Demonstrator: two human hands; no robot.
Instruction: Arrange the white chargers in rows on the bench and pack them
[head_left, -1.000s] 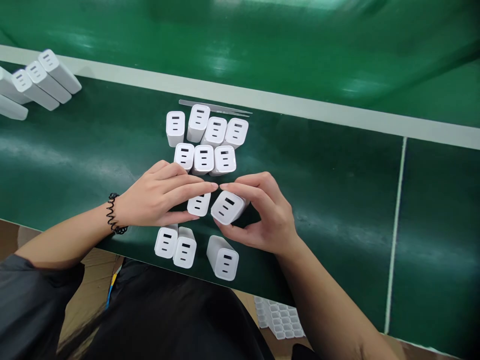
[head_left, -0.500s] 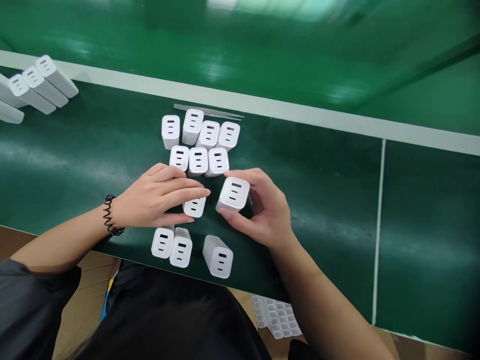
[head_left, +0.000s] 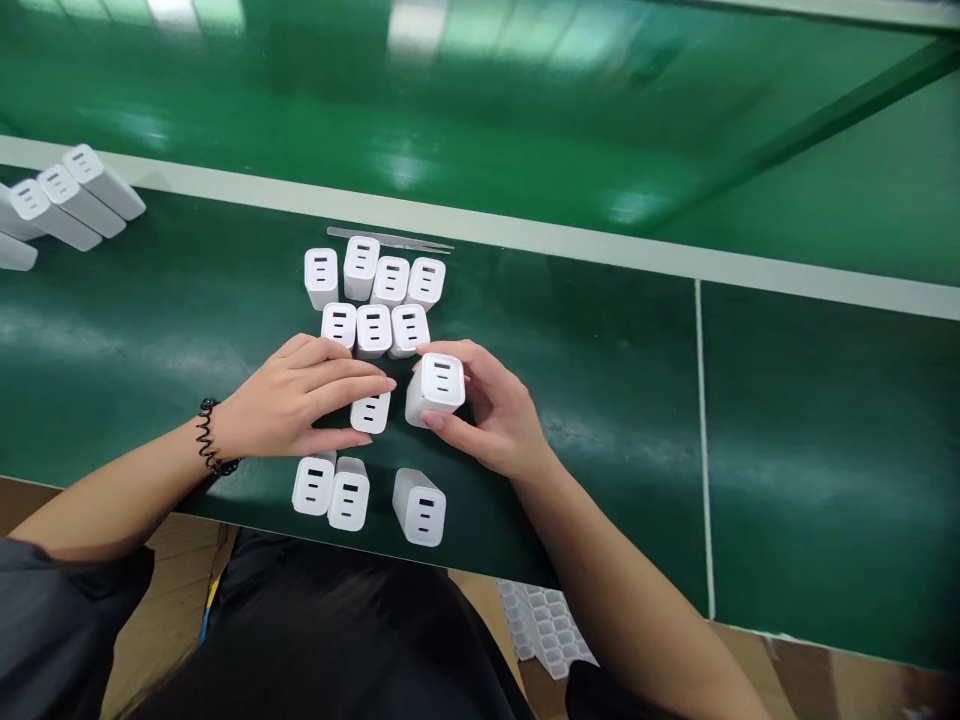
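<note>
Between my right hand's (head_left: pixel 480 410) thumb and fingers is a white USB charger (head_left: pixel 442 382), its port face up towards me and one side wall showing. My left hand (head_left: pixel 300 395) is curled over another white charger (head_left: pixel 370 412), with fingers along its far side and thumb on the near side; part of that charger is hidden under the fingers. Several more chargers (head_left: pixel 374 325) stand in two uneven rows just beyond my hands, port ends up. Nearer to me are a pair of chargers (head_left: pixel 349 500) side by side and a single charger (head_left: pixel 425 515) to their right.
Thin flat metal strips (head_left: pixel 390 240) lie behind the far row. More chargers (head_left: pixel 82 195) lean together at the far left of the green table (head_left: pixel 585 340). A pale raised strip (head_left: pixel 525 235) runs along the back. Below the front edge is a white plastic cell tray (head_left: pixel 551 625).
The view has shifted, so the table things appear further left. The charger in my right hand has turned slightly and come a little closer to the one under my left hand.
</note>
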